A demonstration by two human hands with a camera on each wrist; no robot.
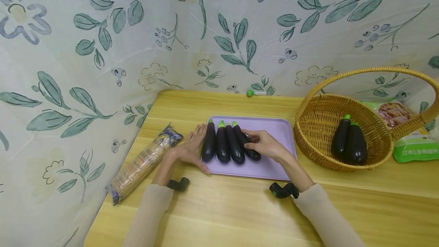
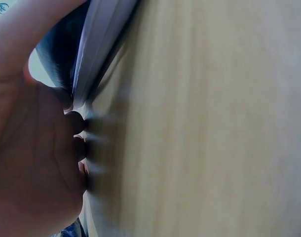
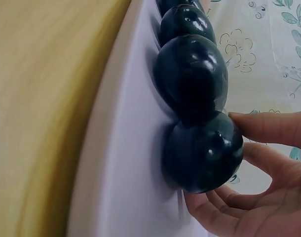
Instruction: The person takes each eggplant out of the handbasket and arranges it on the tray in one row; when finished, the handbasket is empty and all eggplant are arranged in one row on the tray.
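Note:
Several dark purple eggplants (image 1: 223,148) with green stem ends lie side by side on the left part of a lilac tray (image 1: 282,136). My right hand (image 1: 265,145) grips the rightmost eggplant (image 3: 202,153), thumb on one side and fingers curled under the other in the right wrist view. That eggplant lies slanted against its neighbour. At the tray's left edge my left hand (image 1: 190,146) is spread, fingers extended and thumb near the front left corner, beside the leftmost eggplant (image 1: 209,146). In the left wrist view its palm (image 2: 37,158) stands along the tray's rim (image 2: 98,44).
A wicker basket (image 1: 312,151) with a tall handle stands right of the tray, holding two eggplants (image 1: 350,142). Behind it lies a green-edged bag (image 1: 416,149). A wrapped pack of noodles (image 1: 145,163) lies at the left; a green lollipop (image 1: 250,93) is at the back edge.

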